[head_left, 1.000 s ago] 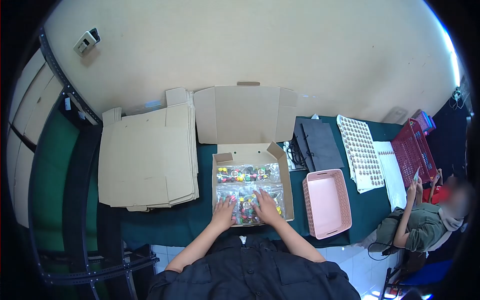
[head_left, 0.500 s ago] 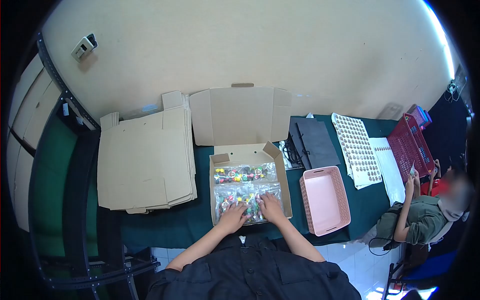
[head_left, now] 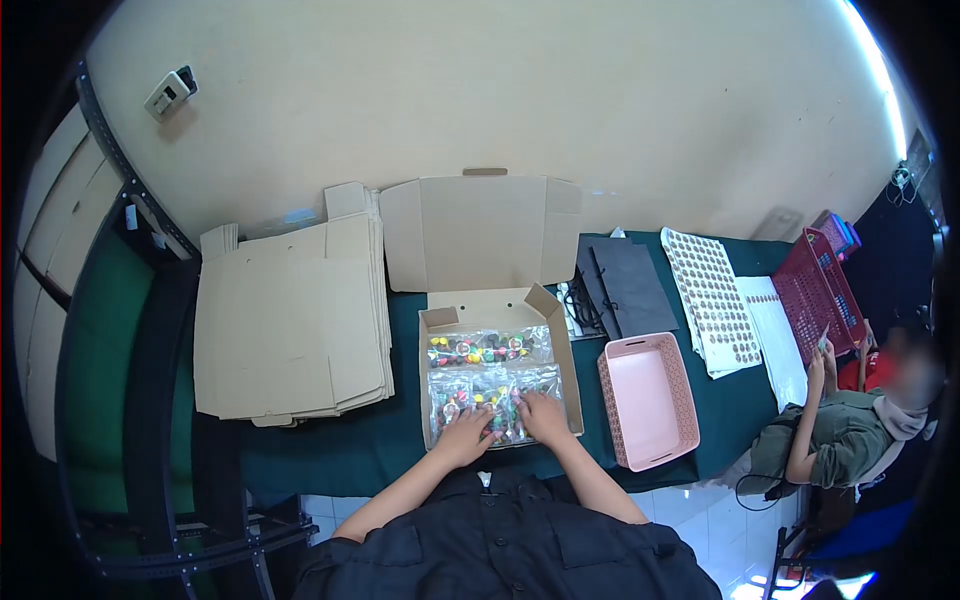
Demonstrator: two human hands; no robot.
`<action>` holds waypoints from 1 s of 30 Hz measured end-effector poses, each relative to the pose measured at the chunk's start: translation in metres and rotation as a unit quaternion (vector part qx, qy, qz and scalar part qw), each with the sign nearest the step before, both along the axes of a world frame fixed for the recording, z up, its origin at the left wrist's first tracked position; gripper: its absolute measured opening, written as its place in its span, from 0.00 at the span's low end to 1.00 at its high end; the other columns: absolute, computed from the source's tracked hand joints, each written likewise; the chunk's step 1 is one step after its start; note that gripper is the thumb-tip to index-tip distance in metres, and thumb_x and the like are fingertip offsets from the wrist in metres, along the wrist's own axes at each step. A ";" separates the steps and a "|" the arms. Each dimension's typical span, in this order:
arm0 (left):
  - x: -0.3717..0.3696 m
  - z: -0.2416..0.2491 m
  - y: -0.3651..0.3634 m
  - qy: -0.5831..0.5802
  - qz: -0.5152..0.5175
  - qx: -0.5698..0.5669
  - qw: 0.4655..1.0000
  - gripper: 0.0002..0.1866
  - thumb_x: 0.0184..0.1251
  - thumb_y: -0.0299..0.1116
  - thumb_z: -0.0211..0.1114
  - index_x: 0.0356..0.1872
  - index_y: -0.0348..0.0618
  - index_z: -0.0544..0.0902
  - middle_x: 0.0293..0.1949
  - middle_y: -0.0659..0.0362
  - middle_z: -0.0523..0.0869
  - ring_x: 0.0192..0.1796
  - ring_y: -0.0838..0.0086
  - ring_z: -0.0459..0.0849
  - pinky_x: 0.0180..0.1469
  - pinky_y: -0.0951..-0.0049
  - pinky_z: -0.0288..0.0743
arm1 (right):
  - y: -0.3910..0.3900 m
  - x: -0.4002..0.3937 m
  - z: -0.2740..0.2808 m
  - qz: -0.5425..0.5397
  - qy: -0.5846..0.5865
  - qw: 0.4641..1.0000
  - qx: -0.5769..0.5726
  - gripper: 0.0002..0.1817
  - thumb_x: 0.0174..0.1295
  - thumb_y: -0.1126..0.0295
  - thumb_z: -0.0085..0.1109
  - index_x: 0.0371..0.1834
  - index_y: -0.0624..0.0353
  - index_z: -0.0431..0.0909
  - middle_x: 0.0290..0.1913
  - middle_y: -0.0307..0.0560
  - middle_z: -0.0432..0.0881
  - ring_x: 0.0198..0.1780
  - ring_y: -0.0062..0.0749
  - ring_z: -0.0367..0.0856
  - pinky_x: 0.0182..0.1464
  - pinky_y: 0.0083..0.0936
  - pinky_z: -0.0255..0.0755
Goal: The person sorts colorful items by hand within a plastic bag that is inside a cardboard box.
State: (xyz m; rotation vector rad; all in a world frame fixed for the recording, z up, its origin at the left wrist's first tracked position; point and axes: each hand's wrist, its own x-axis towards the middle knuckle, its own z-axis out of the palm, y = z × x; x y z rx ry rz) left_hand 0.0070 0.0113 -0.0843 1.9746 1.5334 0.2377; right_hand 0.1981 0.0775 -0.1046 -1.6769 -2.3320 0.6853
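An open cardboard box (head_left: pixel 572 385) stands in front of me, its lid (head_left: pixel 485 235) raised toward the wall. Inside lie clear plastic bags (head_left: pixel 490 348) of small colourful pieces, in a back row and a front row. My left hand (head_left: pixel 466 436) rests on the front bags at the left, fingers stretched out. On the right side of the same row, my right hand (head_left: pixel 543 417) lies on a bag with its fingers extended. Neither hand grips a bag. The fingers cover part of the front bags.
Flat cardboard boxes (head_left: pixel 290 330) are stacked at the left. To the right are a pink basket (head_left: pixel 650 400), black paper bags (head_left: pixel 635 285), sticker sheets (head_left: pixel 712 300) and a maroon basket (head_left: pixel 815 290). A co-worker (head_left: pixel 840 435) sits at the far right, holding something small.
My right hand's fingers have shifted slightly on the bag. My left hand stays almost in place, and the box and bags look the same.
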 end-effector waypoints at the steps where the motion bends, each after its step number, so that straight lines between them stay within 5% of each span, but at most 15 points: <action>1: -0.001 0.000 -0.001 0.000 0.001 0.000 1.000 0.28 0.64 0.50 0.48 0.60 0.44 0.65 0.64 0.51 0.62 0.66 0.51 0.57 0.66 0.53 0.47 | 0.002 0.001 0.001 -0.005 0.010 1.000 -0.001 0.22 0.63 0.53 0.42 0.47 0.59 0.74 0.48 0.55 0.76 0.50 0.51 0.73 0.53 0.42 0.65; 3: -0.003 0.004 -0.003 -0.012 0.025 0.093 0.995 0.28 0.64 0.48 0.50 0.61 0.45 0.64 0.66 0.52 0.59 0.67 0.49 0.55 0.66 0.53 0.48 | 0.000 0.004 0.008 -0.027 0.003 1.000 0.002 0.21 0.62 0.53 0.43 0.45 0.59 0.75 0.45 0.55 0.77 0.47 0.50 0.75 0.50 0.41 0.66; 17: -0.015 -0.004 -0.007 0.024 0.111 0.042 0.993 0.24 0.62 0.42 0.51 0.60 0.48 0.67 0.67 0.52 0.56 0.66 0.41 0.51 0.65 0.46 0.45 | 0.010 0.005 0.023 -0.093 -0.050 0.992 -0.073 0.20 0.60 0.55 0.46 0.44 0.59 0.76 0.38 0.55 0.80 0.46 0.49 0.76 0.48 0.40 0.69; 20: -0.017 0.003 0.000 0.033 0.119 0.049 0.991 0.24 0.61 0.40 0.52 0.59 0.48 0.68 0.67 0.52 0.56 0.67 0.42 0.50 0.65 0.43 0.43 | 0.029 0.000 0.025 -0.127 0.046 0.989 -0.058 0.16 0.59 0.58 0.49 0.40 0.59 0.76 0.34 0.56 0.79 0.43 0.48 0.77 0.45 0.41 0.69; 22: -0.020 0.004 0.008 0.020 0.124 0.060 0.990 0.23 0.61 0.38 0.53 0.59 0.48 0.68 0.67 0.52 0.56 0.67 0.42 0.49 0.64 0.42 0.42 | 0.039 -0.005 0.016 -0.065 0.128 0.988 0.058 0.14 0.58 0.61 0.51 0.38 0.60 0.77 0.37 0.56 0.78 0.43 0.49 0.76 0.47 0.39 0.69; 26: -0.032 -0.004 0.039 -0.016 0.134 0.084 0.987 0.24 0.60 0.37 0.53 0.59 0.46 0.67 0.67 0.52 0.54 0.68 0.45 0.48 0.66 0.44 0.42 | 0.061 -0.021 0.007 -0.019 0.140 0.987 0.072 0.15 0.58 0.62 0.52 0.40 0.61 0.76 0.43 0.57 0.76 0.46 0.50 0.73 0.50 0.39 0.67; 30: -0.039 -0.008 0.077 0.020 0.117 0.107 0.987 0.26 0.61 0.39 0.52 0.60 0.42 0.65 0.68 0.51 0.53 0.69 0.47 0.47 0.66 0.46 0.42 | 0.078 -0.041 -0.016 0.017 0.092 0.994 0.065 0.21 0.59 0.59 0.50 0.53 0.58 0.70 0.57 0.58 0.68 0.58 0.54 0.64 0.59 0.40 0.60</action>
